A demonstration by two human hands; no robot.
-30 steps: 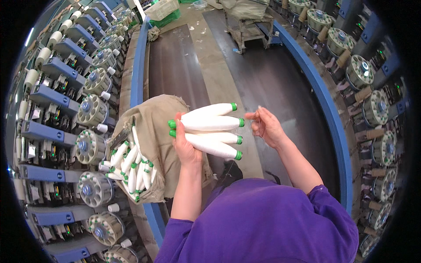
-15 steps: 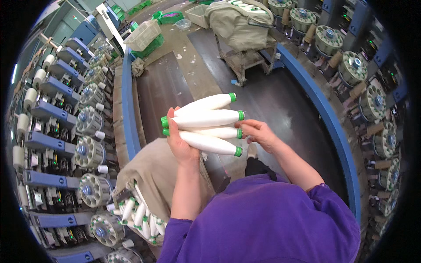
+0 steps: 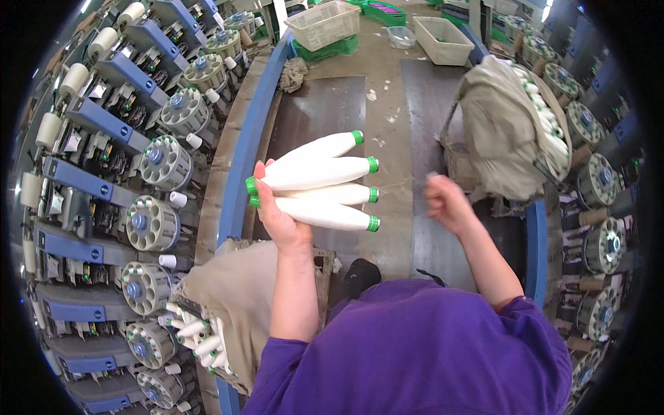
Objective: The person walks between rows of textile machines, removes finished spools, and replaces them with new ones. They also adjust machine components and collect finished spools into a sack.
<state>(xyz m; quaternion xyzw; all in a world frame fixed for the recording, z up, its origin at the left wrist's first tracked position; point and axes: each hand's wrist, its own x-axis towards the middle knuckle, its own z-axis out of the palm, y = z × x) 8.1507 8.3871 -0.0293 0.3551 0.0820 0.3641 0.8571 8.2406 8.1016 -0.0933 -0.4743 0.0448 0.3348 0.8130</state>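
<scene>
In my left hand (image 3: 278, 220) is a fan of several spindle-shaped bobbins wound with white yarn (image 3: 321, 173). Their green ends point right, and the fingers and thumb close around the bobbins near their left ends. To the right, apart from the bobbins, my right hand (image 3: 448, 203) is closed in a pinch, slightly blurred. Faint strands of yarn (image 3: 401, 183) seem to run from the bobbin tips toward it.
A cloth-draped cart (image 3: 232, 280) with more bobbins (image 3: 200, 339) stands at my lower left. Another covered cart (image 3: 494, 124) stands ahead right. Winding machines with round bobbin holders (image 3: 152, 223) line both sides behind blue rails (image 3: 245, 159). Far ahead are plastic crates (image 3: 443, 41).
My right hand has moved away from the bobbin tips to the right. The view has swung, and the far cart now appears farther right. My left hand keeps its hold.
</scene>
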